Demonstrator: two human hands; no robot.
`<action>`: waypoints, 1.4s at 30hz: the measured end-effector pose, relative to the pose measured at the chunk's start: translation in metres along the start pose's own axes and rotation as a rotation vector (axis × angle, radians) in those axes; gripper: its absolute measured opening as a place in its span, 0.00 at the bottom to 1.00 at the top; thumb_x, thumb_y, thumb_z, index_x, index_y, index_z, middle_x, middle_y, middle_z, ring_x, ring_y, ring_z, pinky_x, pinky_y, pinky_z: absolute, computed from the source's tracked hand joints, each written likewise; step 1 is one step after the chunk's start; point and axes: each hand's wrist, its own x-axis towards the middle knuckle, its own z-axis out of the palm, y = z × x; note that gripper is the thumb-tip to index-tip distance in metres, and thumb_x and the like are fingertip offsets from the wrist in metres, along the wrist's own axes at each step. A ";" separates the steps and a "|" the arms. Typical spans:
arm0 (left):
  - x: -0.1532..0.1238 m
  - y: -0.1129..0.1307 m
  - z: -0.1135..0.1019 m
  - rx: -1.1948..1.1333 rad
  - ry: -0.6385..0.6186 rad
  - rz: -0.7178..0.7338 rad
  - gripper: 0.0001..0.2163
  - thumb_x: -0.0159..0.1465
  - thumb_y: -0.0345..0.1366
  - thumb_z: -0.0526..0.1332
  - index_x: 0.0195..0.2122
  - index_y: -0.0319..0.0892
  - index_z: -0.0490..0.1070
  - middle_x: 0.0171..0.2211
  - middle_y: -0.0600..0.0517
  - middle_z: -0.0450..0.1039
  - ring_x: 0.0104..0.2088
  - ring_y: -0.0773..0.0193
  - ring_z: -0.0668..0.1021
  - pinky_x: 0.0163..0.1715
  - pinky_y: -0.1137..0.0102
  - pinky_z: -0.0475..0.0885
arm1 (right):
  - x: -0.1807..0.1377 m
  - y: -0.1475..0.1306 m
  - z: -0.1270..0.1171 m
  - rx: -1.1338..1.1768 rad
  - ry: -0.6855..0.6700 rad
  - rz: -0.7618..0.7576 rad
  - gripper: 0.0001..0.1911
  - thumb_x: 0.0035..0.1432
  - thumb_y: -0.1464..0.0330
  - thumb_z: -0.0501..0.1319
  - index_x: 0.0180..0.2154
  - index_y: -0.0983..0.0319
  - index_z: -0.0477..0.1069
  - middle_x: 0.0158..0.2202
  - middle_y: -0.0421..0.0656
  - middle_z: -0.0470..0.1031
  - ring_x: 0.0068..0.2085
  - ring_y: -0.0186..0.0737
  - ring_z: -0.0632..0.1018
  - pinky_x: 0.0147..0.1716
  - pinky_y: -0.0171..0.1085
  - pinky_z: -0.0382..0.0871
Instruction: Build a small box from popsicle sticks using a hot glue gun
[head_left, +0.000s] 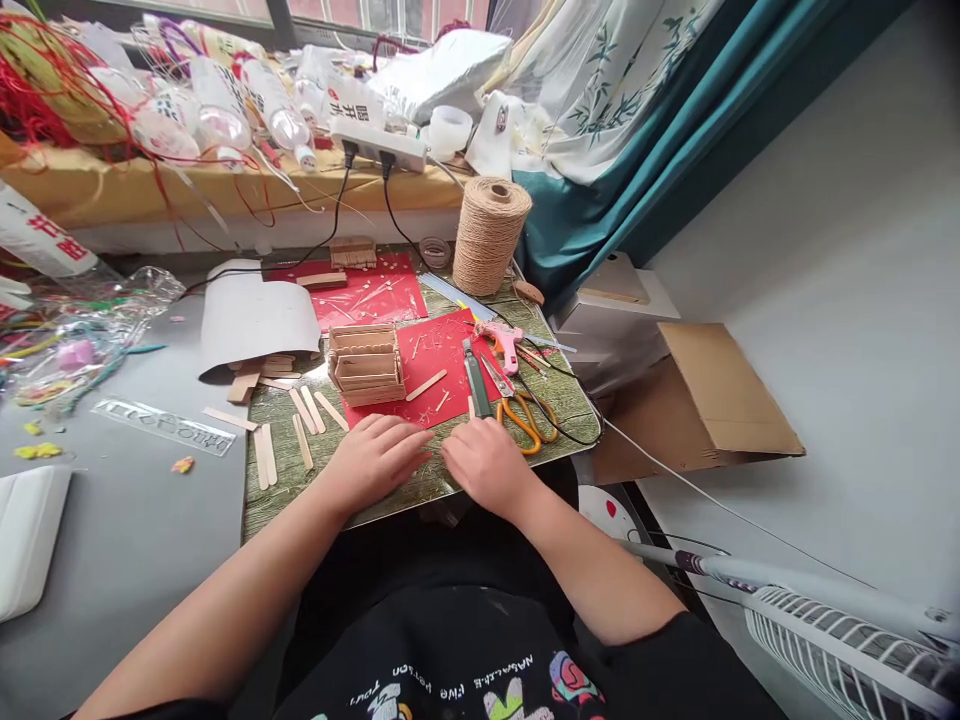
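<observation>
My left hand [379, 460] lies palm down at the front edge of the green wood-patterned board, its fingers stretched to the right and holding nothing. Opposite it, my right hand [491, 465] rests on the board with loosely bent fingers, just below a dark green-handled cutter [475, 378]. Whether it touches that handle I cannot tell. Beyond my left hand stands a small open box built of craft sticks [366, 365], with a divider inside. A loose craft stick [426, 385] lies on the red sheet [450, 345] beside the box. Several more sticks [307, 410] are scattered left of it.
Orange-handled scissors [529, 420] and a pink glue gun [504, 340] with its black cord lie at the right. A twine spool [491, 235] stands behind. A clear stencil ruler [163, 425] lies left; a cardboard box [697, 400] sits beyond the table's right edge.
</observation>
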 end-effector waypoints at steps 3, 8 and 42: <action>-0.002 0.001 0.006 0.018 -0.062 -0.004 0.06 0.75 0.34 0.59 0.46 0.45 0.76 0.30 0.53 0.79 0.29 0.62 0.78 0.35 0.65 0.70 | -0.007 -0.003 -0.001 0.116 0.060 0.021 0.13 0.77 0.67 0.55 0.39 0.60 0.75 0.36 0.44 0.77 0.39 0.44 0.71 0.43 0.45 0.59; -0.010 -0.003 0.009 -0.082 -0.090 -0.309 0.09 0.76 0.39 0.56 0.42 0.45 0.75 0.31 0.51 0.80 0.30 0.61 0.80 0.32 0.67 0.69 | -0.013 0.021 0.007 0.168 0.167 0.387 0.10 0.75 0.62 0.59 0.43 0.60 0.75 0.43 0.49 0.78 0.47 0.48 0.75 0.50 0.45 0.65; -0.005 -0.008 -0.004 -0.569 -0.075 -0.830 0.15 0.76 0.49 0.53 0.40 0.45 0.72 0.28 0.56 0.73 0.29 0.62 0.75 0.34 0.69 0.69 | -0.051 0.077 -0.032 0.365 -0.257 0.858 0.20 0.60 0.73 0.64 0.54 0.65 0.72 0.40 0.45 0.76 0.37 0.42 0.76 0.38 0.39 0.69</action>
